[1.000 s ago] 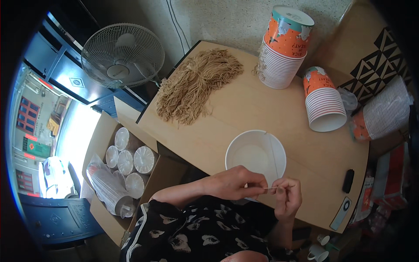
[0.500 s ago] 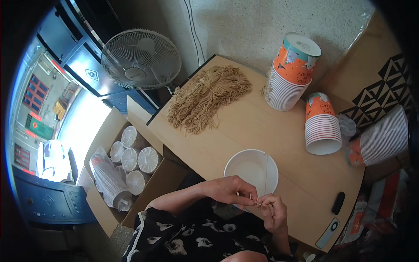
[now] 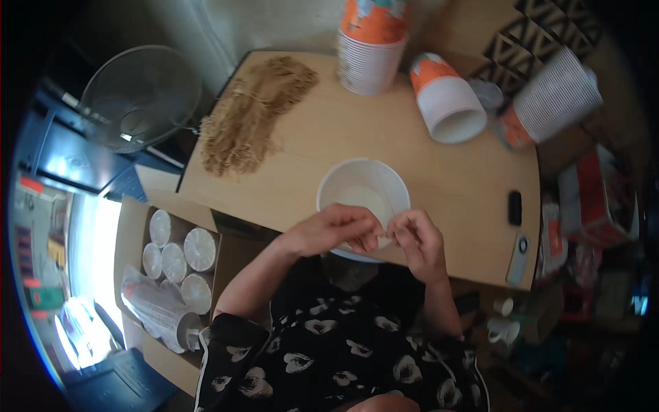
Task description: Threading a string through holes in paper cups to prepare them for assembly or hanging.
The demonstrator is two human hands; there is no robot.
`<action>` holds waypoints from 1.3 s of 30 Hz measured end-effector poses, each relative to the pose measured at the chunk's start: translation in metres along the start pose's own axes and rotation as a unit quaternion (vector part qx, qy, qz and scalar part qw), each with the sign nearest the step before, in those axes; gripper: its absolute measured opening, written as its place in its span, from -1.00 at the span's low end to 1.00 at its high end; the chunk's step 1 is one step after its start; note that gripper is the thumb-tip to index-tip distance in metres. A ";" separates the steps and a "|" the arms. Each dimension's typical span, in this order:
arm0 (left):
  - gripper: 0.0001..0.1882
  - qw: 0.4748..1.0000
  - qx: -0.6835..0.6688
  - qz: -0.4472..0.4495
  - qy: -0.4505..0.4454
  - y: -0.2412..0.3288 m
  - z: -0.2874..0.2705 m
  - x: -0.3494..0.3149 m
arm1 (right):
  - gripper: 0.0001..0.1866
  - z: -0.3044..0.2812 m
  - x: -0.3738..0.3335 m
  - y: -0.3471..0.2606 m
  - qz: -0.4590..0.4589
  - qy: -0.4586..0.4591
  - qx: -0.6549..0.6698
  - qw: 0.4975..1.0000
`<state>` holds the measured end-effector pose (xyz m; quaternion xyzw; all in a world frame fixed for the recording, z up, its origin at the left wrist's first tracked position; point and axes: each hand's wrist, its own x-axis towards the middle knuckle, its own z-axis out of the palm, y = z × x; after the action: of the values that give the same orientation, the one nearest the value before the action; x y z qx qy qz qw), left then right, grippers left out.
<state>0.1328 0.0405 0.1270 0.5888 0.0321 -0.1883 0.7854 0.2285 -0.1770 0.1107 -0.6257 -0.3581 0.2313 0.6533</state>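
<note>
White tub point(image 3: 333, 187) stands at the near edge of the table point(image 3: 295, 189), mouth facing up; thin pale string point(image 3: 386, 184) crosses its opening, long axis running from the far rim toward the person and slanting slightly to the right; its near end points into the fingertips over the near rim. Left hand point(image 3: 336, 229) reaches in from the left, fingers curled, string pinched between thumb and fingers; right hand point(image 3: 419, 240) points away from the person, thumb and forefinger closed on the string, just beside the left fingertips; blur hides the fine detail of the grip.

Yarn point(image 3: 257, 113), tan, lies on the far left of the table, long axis from near left to far right, strand ends loose at the near side; upright stack point(image 3: 373, 69) of cups, white below and orange above, stands at the far edge, its top cut off by the view; second stack point(image 3: 449, 106) lies on its side to the right, open mouth toward the person and slightly right; black marker point(image 3: 514, 208) lies near the right edge, long axis roughly toward the person; open carton point(image 3: 165, 367) at left holds wrapped cups point(image 3: 199, 248).
</note>
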 end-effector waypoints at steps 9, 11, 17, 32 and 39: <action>-0.75 0.998 0.051 0.019 0.012 -0.002 0.013 0.005 | -0.87 0.000 -0.003 0.001 -0.018 0.018 -0.053 0.998; -0.79 0.998 0.059 0.005 0.021 -0.003 0.016 0.003 | -0.86 0.000 -0.007 0.000 -0.020 0.016 -0.071 0.997; -0.81 0.994 0.088 0.026 0.056 -0.016 0.018 -0.004 | -0.86 0.003 -0.014 -0.002 -0.009 0.023 -0.092 0.995; -0.89 0.915 0.262 0.235 0.194 -0.033 0.025 -0.008 | -0.86 0.007 0.006 0.000 0.124 0.030 0.081 0.989; -0.91 0.883 0.287 0.290 0.231 -0.046 0.025 -0.005 | -0.89 0.017 0.013 0.002 0.143 0.039 0.100 0.984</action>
<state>0.1083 0.0081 0.0942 0.7980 -0.0149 0.1886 0.5722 0.2243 -0.1558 0.1101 -0.6103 -0.2144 0.3328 0.6862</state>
